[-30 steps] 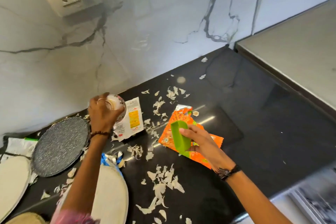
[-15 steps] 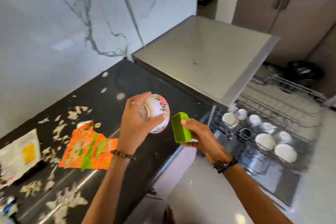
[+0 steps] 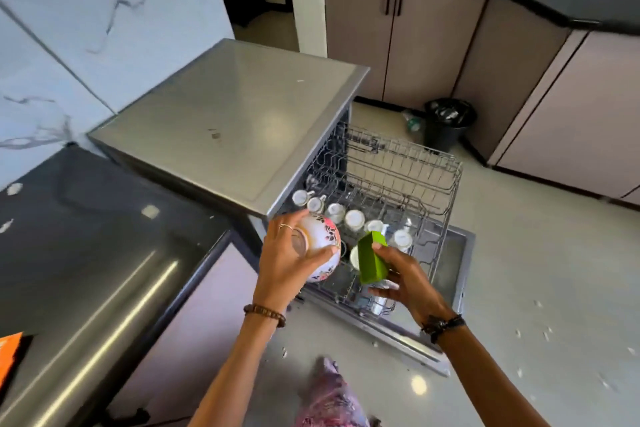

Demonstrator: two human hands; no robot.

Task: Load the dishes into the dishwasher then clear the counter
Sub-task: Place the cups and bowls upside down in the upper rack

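Left hand (image 3: 289, 262) clamped around floral bowl (image 3: 323, 246), fingers and thumb curled round its base, bowl tipped sideways, held in the air at the near-left corner of the pulled-out dishwasher rack (image 3: 398, 180). Right hand (image 3: 403, 279) gripping green cup (image 3: 371, 258), cup tilted, held above the rack's near edge, just beside the bowl, not touching it. Something pale under the right fingers, too hidden to identify. Row of white cups (image 3: 355, 218) upside down in the rack along its left side, rest of the rack wires bare. Dishwasher door (image 3: 457, 288) folded down flat under the rack. Steel dishwasher top (image 3: 235, 121) left of the rack, black counter (image 3: 86, 253) next to it, orange packet (image 3: 8, 354) at the counter's left edge. Black bin (image 3: 446, 123) on the floor beyond the rack, by the cabinets (image 3: 415, 45). White scraps (image 3: 547, 334) scattered on the floor at right.
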